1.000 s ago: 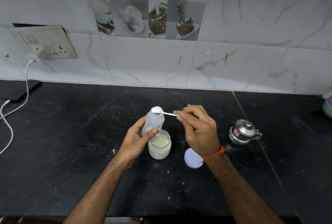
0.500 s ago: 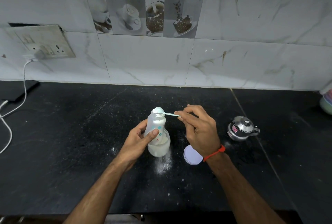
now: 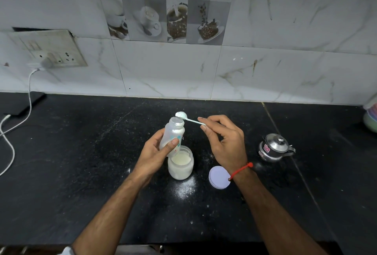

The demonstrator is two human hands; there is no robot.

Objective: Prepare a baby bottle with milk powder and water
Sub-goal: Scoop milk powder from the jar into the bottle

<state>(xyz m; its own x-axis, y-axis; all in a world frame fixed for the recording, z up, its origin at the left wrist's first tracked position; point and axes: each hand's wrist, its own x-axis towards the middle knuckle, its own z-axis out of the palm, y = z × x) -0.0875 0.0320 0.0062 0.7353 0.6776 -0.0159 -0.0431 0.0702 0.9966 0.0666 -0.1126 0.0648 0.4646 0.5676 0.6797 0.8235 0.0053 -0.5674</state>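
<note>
On the worktop: black speckled stone worktop [image 3: 61, 162] carries everything, with white powder spilled just in front of the jar.
Left hand: left hand [image 3: 157, 152] grips the lower body of the bottle, thumb across its front, and holds it up above the jar, tilted a little to the left.
Right hand: right hand [image 3: 224, 142] pinches the spoon's handle end between thumb and fingertips; the other fingers are curled loosely.
Jar: open frosted glass jar of white milk powder [image 3: 180, 166] stands just below the bottle.
Bottle: translucent plastic baby bottle [image 3: 173, 135] has its mouth open and uncapped, powder clinging inside.
Kettle: small steel lidded pot [image 3: 274, 148] sits well to the right.
Lid: round pale lilac lid [image 3: 218, 177] lies flat beside the jar.
Spoon: small pale-blue plastic scoop [image 3: 182, 116] lies with its long axis running left from the right hand, bowl just beyond the bottle's mouth, upper right of the rim.
Judgement: dosing powder seems underway; water not yet added.
</note>
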